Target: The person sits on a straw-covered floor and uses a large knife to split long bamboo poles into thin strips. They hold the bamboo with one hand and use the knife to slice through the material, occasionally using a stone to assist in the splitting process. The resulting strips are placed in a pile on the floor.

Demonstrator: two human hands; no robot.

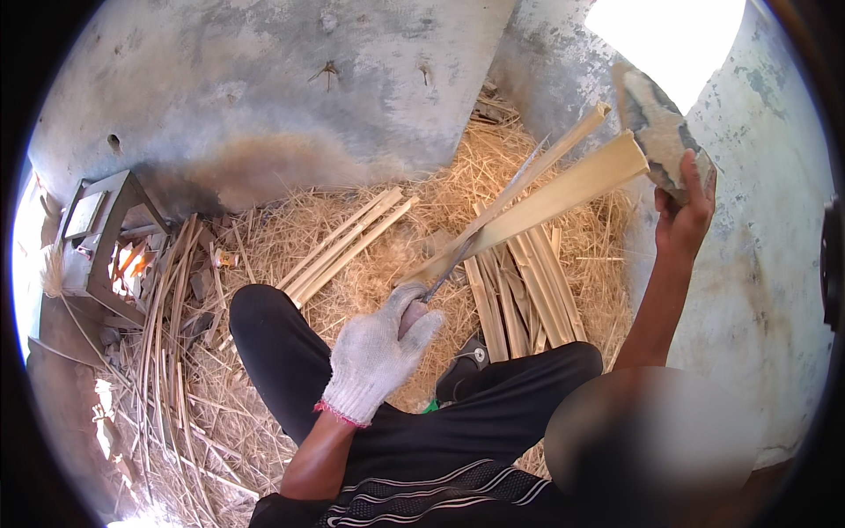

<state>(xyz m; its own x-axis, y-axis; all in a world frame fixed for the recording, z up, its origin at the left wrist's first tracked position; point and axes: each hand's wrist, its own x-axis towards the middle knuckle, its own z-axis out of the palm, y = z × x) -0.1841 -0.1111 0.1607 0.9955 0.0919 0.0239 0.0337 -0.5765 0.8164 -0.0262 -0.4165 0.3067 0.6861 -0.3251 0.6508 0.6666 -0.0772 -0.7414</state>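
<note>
My left hand (374, 348), in a white knitted glove with a red cuff edge, is closed around the near end of a long narrow metal blade (460, 253). The blade slants up and right, wedged into a split bamboo piece (563, 195). A narrower bamboo half (563, 141) spreads away on the blade's other side. My bare right hand (687, 207) grips the lower end of a rough grey-brown slab (653, 123), raised beside the bamboo's far end. Whether the slab is stone or wood I cannot tell. It seems very near the wide half's tip; contact is unclear.
Split bamboo lengths (546, 286) lie beyond my right leg, and more strips (352, 242) beyond my left knee. Long thin strips (172, 352) and a wooden stool-like frame (101, 238) are at left. Shavings (493, 167) cover the floor below grey walls (264, 79).
</note>
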